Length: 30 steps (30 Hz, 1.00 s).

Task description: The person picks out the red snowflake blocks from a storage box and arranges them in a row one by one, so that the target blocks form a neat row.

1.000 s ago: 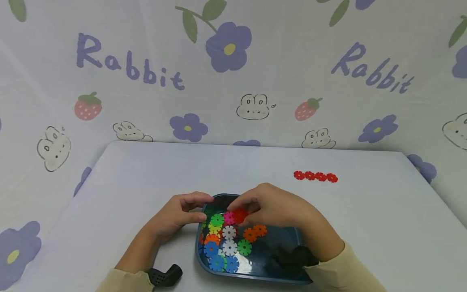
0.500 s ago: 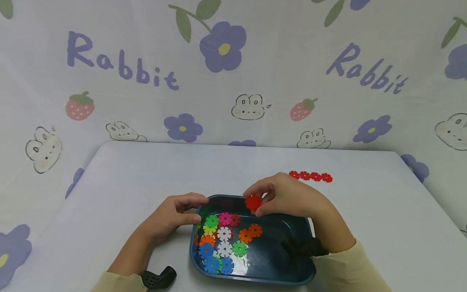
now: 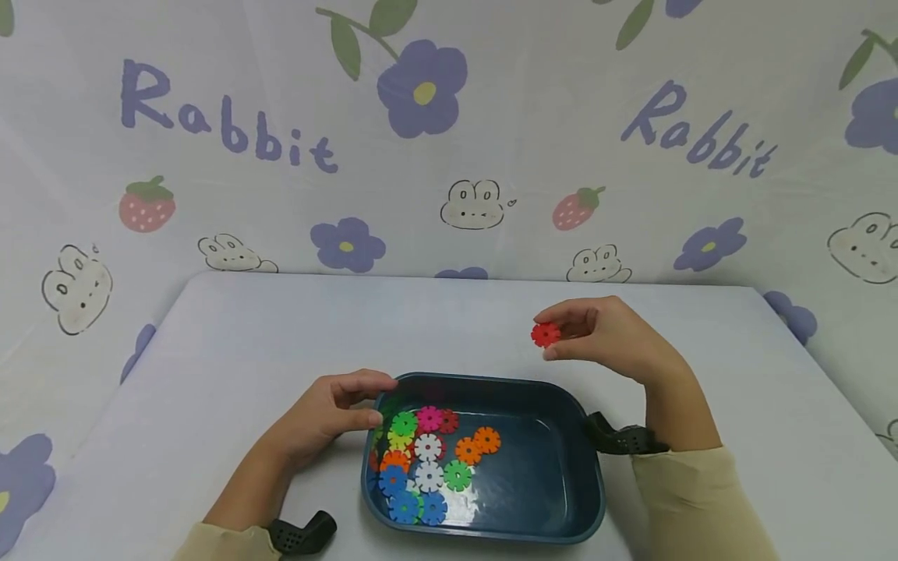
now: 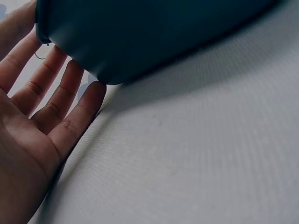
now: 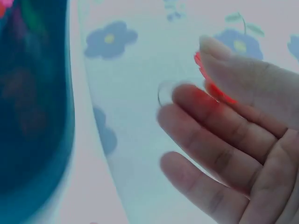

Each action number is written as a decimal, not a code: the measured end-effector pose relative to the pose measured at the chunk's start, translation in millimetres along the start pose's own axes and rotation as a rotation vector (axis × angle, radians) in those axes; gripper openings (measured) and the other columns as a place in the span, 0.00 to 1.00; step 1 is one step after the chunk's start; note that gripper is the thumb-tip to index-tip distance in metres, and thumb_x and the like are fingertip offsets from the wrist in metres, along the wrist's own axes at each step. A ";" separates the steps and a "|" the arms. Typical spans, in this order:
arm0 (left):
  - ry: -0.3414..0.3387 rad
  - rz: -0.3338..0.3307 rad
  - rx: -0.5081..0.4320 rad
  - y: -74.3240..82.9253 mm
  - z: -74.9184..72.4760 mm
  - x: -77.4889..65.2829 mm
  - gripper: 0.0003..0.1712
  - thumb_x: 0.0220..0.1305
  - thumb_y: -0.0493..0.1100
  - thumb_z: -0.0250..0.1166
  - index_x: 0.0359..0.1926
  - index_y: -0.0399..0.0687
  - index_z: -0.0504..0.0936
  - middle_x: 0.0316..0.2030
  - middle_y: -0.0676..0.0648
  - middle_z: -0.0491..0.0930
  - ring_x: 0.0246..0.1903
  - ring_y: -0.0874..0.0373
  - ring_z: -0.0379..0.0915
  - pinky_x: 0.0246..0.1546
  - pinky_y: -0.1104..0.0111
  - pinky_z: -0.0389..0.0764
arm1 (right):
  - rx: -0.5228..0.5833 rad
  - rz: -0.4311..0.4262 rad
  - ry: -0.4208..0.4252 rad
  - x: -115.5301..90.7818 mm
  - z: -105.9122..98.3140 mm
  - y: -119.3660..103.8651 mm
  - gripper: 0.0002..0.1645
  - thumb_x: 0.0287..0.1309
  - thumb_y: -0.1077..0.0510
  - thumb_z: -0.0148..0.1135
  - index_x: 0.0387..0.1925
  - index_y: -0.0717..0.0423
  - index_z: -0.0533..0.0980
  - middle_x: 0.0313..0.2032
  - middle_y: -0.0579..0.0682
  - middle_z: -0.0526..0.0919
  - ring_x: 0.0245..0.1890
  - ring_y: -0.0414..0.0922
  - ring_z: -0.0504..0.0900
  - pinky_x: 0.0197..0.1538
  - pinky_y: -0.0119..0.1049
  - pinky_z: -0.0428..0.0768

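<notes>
My right hand (image 3: pixel 617 335) pinches a red snowflake-shaped disc (image 3: pixel 545 335) between thumb and fingers, above the table behind the tray. In the right wrist view, the thumb covers much of the red disc (image 5: pixel 215 84). With fairly straight fingers, my left hand (image 3: pixel 337 409) touches the back left corner of the dark blue tray (image 3: pixel 522 534); the left wrist view has its fingers against the tray's outer wall (image 4: pixel 121 42). Inside, at the tray's left, lie loose discs, among them a white disc (image 3: pixel 429 476), a green disc (image 3: pixel 458 475) and an orange disc (image 3: pixel 486 440).
The white table (image 3: pixel 337 319) runs back to a cloth (image 3: pixel 281 218) printed with rabbits, flowers and strawberries. Black wrist-worn devices show at the left wrist (image 3: pixel 303 534) and right wrist (image 3: pixel 624 436).
My right hand has lifted the red disc out of the tray and moved back and to the right. The row of red discs seen earlier is now hidden behind that hand. My left hand stays at the corner.
</notes>
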State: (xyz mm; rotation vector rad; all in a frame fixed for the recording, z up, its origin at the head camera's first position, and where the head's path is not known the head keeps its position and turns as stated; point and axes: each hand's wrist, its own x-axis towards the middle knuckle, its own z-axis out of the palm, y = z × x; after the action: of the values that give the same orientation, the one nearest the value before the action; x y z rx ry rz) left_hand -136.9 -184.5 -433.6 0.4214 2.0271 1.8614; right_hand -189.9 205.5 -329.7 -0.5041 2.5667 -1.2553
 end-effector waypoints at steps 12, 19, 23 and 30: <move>-0.004 0.004 0.000 -0.4 1.0 -0.6 0.21 0.61 0.37 0.68 0.57 0.47 0.81 0.60 0.47 0.76 0.61 0.48 0.70 0.60 0.56 0.74 | 0.039 0.279 0.372 -2.3 -30.5 81.4 0.36 0.60 0.40 0.64 0.67 0.48 0.70 0.62 0.57 0.76 0.65 0.57 0.71 0.62 0.58 0.73; 0.002 0.005 0.002 1.1 1.7 -0.6 0.22 0.61 0.37 0.68 0.57 0.47 0.81 0.60 0.47 0.76 0.61 0.48 0.70 0.59 0.57 0.75 | 0.055 0.461 0.464 -9.5 -40.1 124.2 0.40 0.61 0.38 0.62 0.70 0.48 0.66 0.72 0.58 0.63 0.72 0.60 0.59 0.66 0.63 0.65; -0.002 0.016 0.000 1.3 1.6 -0.8 0.22 0.61 0.37 0.68 0.57 0.46 0.81 0.60 0.47 0.76 0.60 0.47 0.70 0.58 0.57 0.75 | 0.035 0.541 0.484 -12.1 -42.4 141.8 0.41 0.61 0.36 0.60 0.71 0.46 0.65 0.74 0.57 0.59 0.74 0.61 0.52 0.66 0.63 0.66; -0.007 0.024 0.002 0.8 2.1 -1.1 0.22 0.62 0.38 0.68 0.58 0.45 0.81 0.60 0.47 0.76 0.60 0.48 0.71 0.58 0.57 0.75 | -0.014 0.591 0.489 -13.6 -39.2 161.0 0.41 0.63 0.40 0.60 0.73 0.50 0.62 0.71 0.62 0.63 0.71 0.63 0.58 0.66 0.59 0.68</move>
State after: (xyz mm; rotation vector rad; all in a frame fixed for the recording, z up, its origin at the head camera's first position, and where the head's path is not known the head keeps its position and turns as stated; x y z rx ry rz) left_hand -135.0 -183.1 -432.8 0.4543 2.0281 1.8695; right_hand -223.8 331.0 -433.3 0.6026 2.7711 -1.2338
